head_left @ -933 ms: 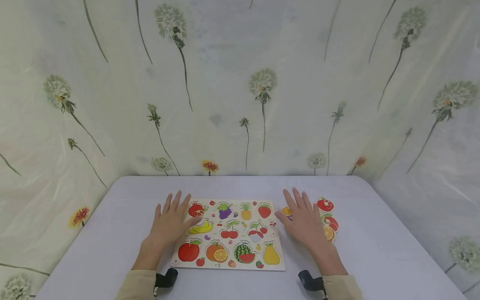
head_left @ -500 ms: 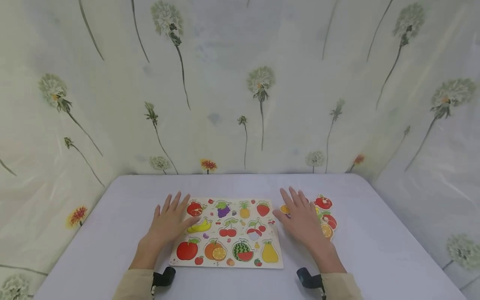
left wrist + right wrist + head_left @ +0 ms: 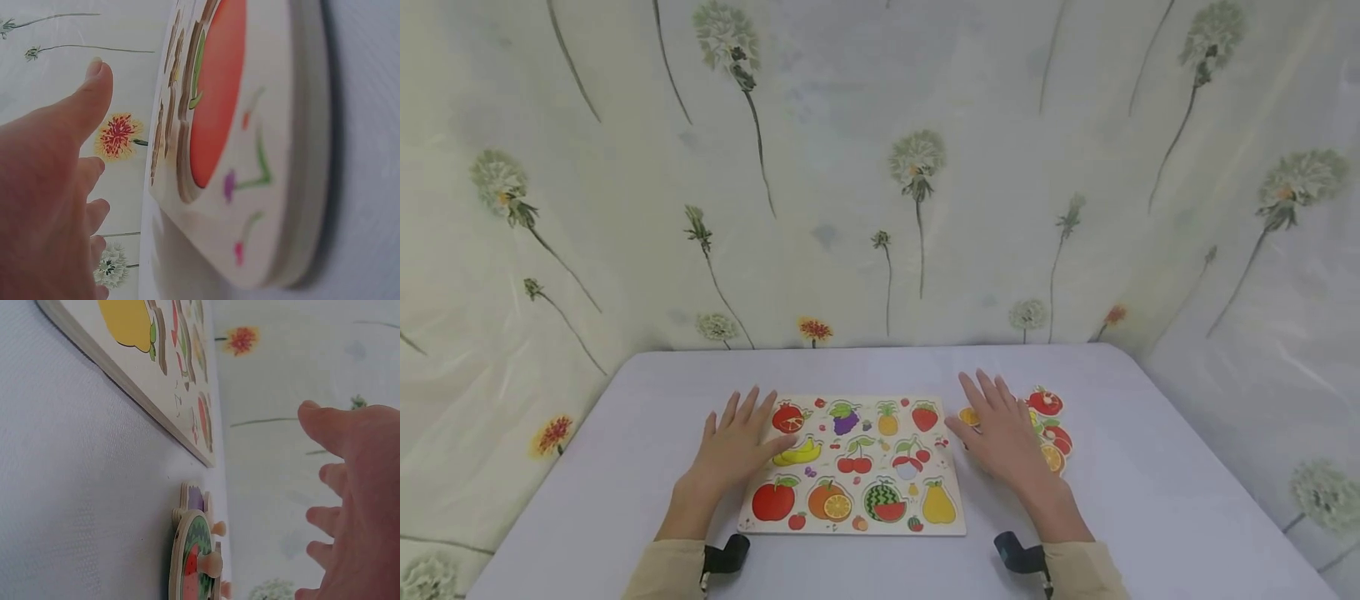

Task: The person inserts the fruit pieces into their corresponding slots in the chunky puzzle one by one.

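A pale wooden fruit puzzle board lies flat on the table, with fruit pictures inside cut-out recesses. My left hand is spread over the board's left edge, its thumb reaching above the banana picture; it holds nothing. To the right of the board, my right hand is spread over a heap of loose fruit puzzle pieces, partly hiding them. In the right wrist view, a watermelon piece with a wooden knob leans by a purple piece, below the straight fingers of that hand.
The white-covered table ends in a straight back edge before a dandelion-printed curtain. Black wrist cameras sit on both wrists by the beige sleeves.
The whole scene shifts slightly left and up in the head view. Both hands keep nearly the same pose over the board and the pieces.
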`<state>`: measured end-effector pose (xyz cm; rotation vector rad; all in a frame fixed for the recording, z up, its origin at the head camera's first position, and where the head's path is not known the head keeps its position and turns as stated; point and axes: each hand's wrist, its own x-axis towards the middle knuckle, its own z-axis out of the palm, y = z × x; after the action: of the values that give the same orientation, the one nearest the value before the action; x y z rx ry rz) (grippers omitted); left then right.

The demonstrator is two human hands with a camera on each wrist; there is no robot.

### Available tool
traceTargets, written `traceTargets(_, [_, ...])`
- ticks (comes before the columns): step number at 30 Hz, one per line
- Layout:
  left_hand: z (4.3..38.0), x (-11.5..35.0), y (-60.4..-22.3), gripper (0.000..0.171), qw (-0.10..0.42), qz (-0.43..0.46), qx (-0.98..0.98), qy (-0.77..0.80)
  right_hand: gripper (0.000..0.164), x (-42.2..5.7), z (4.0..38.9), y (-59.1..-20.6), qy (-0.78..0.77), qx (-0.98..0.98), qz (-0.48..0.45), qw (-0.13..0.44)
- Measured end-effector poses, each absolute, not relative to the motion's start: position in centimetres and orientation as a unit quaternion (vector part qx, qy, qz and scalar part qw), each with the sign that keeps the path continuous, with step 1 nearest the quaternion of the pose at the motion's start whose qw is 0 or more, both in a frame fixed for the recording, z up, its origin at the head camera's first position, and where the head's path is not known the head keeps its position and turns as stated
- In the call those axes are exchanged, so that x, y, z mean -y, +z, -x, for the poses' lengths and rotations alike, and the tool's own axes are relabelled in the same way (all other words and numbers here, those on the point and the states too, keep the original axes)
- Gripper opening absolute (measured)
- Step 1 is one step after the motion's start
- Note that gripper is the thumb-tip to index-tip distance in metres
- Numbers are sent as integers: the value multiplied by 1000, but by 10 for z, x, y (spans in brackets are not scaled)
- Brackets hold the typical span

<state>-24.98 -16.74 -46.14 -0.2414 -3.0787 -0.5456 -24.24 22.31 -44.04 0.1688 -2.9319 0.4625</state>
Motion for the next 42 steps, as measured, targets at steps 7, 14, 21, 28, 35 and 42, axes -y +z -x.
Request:
traceTargets(7, [250,169,-460,91,-27,82,978,-189,79,-224,241,-437,155,983,-55,82])
traceTargets(14, [249,173,-463,97,-75,89,968,-223,78,-225,243,-437,165,980,-58,96])
traceTargets(21, [252,176,-468,108,-108,100,962,-232,79,-229,243,-437,170,979,-63,98])
traceTargets(28, [254,178,-472,112,-108,105,963,-225,80,-228,241,-434,174,978,-65,92])
traceTargets(35, [252,179,-469,113,-120,109,959,-234,81,-229,241,-432,178,978,-65,85])
traceTargets(42, [247,178,-461,114,-131,116,956,-237,81,-233,242,-435,182,978,-61,84])
